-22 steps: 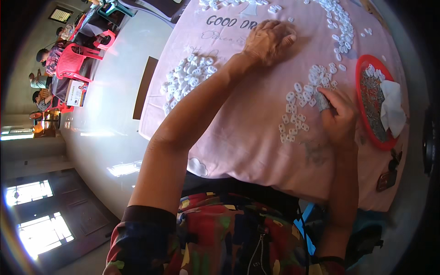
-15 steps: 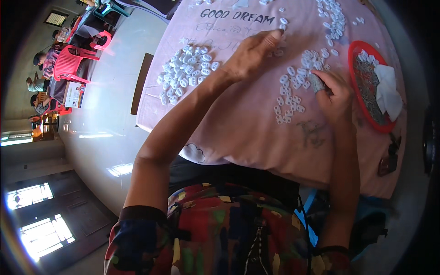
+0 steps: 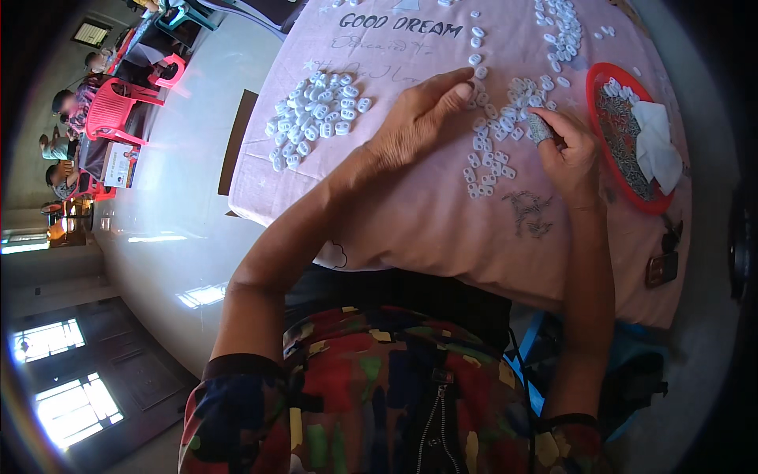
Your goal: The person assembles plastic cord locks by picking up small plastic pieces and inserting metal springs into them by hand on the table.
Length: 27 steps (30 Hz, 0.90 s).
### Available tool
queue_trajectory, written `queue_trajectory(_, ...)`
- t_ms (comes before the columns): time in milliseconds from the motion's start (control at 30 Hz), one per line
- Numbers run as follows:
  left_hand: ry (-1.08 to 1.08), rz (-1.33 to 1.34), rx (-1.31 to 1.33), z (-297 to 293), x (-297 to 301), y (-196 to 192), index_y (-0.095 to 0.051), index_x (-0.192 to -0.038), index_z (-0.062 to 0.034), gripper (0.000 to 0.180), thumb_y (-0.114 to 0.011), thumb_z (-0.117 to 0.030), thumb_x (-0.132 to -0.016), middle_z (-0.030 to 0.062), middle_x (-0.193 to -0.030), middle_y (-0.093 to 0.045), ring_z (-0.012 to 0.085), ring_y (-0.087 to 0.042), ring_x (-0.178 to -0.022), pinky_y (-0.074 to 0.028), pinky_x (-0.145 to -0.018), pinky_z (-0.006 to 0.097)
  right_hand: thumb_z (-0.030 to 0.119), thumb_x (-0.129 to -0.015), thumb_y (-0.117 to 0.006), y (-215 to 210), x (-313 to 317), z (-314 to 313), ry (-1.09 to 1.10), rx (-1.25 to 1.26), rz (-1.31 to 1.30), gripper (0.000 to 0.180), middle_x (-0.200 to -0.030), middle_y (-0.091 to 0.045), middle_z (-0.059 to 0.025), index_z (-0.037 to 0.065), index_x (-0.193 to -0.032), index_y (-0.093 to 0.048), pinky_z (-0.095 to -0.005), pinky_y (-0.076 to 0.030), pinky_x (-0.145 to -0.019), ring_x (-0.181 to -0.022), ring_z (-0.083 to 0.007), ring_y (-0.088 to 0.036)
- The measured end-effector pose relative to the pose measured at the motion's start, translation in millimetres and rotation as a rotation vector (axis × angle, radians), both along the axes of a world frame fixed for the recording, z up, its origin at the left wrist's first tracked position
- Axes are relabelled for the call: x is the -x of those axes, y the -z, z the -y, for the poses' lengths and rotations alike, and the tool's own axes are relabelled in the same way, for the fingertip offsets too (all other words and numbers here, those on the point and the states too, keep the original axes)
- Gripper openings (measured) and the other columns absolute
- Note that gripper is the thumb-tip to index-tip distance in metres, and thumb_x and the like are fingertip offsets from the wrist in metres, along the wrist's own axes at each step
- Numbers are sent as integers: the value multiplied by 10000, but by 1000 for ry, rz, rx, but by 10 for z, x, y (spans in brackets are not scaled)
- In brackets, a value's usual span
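My left hand (image 3: pixel 426 110) lies over the table with its fingers stretched out, the tips beside a small white oval piece with holes (image 3: pixel 480 73). A line of similar white pieces (image 3: pixel 475 59) runs away from those fingertips. My right hand (image 3: pixel 570 148) is curled at the right edge of a loose white cluster (image 3: pixel 505 122), its fingers closed in a pinch; whatever they hold is hidden. A grey wrap (image 3: pixel 540 129) covers one of its digits. Small thin metal pieces (image 3: pixel 530 213) lie scattered on the cloth, left of my right wrist.
A heap of white pieces (image 3: pixel 312 110) sits at left, another group (image 3: pixel 564 31) at the far right. At right a red tray (image 3: pixel 594 95) holds metal pieces, white pieces and a white tissue (image 3: pixel 655 146). Keys with a dark fob (image 3: pixel 662 268) lie near the table edge. People sit beyond, by red chairs (image 3: pixel 114 107).
My left hand has drawn slightly back toward me, and the line of white pieces beyond its fingertips now shows. My right hand keeps nearly the same place, and the view has shifted slightly.
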<state>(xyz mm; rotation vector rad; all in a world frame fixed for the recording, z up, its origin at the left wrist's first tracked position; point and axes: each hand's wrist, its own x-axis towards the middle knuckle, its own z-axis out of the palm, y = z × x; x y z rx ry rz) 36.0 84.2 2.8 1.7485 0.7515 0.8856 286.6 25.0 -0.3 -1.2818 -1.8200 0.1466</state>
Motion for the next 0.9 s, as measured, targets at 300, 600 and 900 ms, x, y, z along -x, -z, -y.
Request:
queue_trajectory(300,-87,-238,-552,-73,-135,172,-564,-1263,66,518,-479,-378,-1009,269,-1305,-560,424,-526,-1221,-395,-1069,455,-49,-778,-606,18,5,-33,-2,-10,10,300,-876,-684,-139,34,-1046,-712,-326,-518,-633,-723,-248,-656)
queue_trajectory(600,-73,-301,-553,367,133,-28,-461,-1424,-38,550,-478,-400,-1010,217,-1467,-440,387,-388,-1382,-221,-1159,575,-34,-797,-589,32,-43,-30,-38,-47,29,298,-904,-692,-158,29,-1064,-708,-340,-529,-688,-772,-274,-675)
queue_trajectory(900,-391,-864,-813,-104,1028,190,-534,-1398,-163,440,-538,-325,-989,106,-1478,-473,350,-360,-1417,-164,-1186,570,-18,-808,-569,37,-29,-24,-12,-17,67,308,-934,-706,-156,30,-1078,-711,-330,-535,-711,-806,-259,-687)
